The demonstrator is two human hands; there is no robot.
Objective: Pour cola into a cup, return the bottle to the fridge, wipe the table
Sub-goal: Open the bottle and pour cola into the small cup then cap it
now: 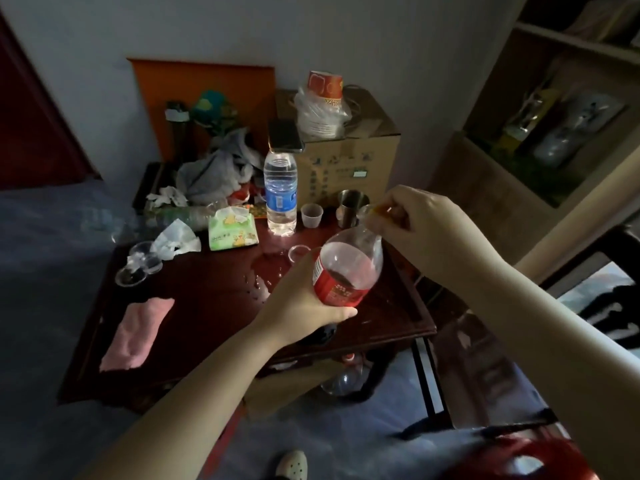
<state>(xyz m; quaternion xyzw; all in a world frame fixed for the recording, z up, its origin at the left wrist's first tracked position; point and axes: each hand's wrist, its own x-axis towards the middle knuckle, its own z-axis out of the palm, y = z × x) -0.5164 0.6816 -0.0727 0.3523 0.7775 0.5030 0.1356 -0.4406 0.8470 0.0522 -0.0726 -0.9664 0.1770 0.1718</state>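
Head view of a dim room. A dark red wooden desk (214, 306) with a raised rim stands against a pale wall; a wet patch (258, 275) shines near its centre. A pink cloth (136, 336) lies on the near left part of the desk. Farther back are crumpled tissues (178, 239), a green tissue pack (233, 230), an upright water bottle (280, 192), a small plastic cup (311, 214) and a steel cup (349, 207). A clear cup (298, 252) stands just beyond the left hand, at the edge of the wet patch; its contents cannot be made out. A cardboard box (346, 161) at the far right carries a bagged stack of paper cups (323, 105). Wooden shelving (519, 174) fills the right side; its contents are blurred.

The cola bottle (348, 268) is held in the air above the right part of the desk. Its long axis tilts, base toward the near left, neck toward the far right and upward; dark liquid sits in the lower part. The left hand (304, 306) grips the red-labelled body, its fingers hidden behind the bottle, the thumb lying across the label's lower edge. The right hand (415, 225) has its fingers pinched at the bottle's mouth on a small yellowish piece, apparently the cap (375, 209), which is mostly hidden. The bottle's base is covered by the left hand.
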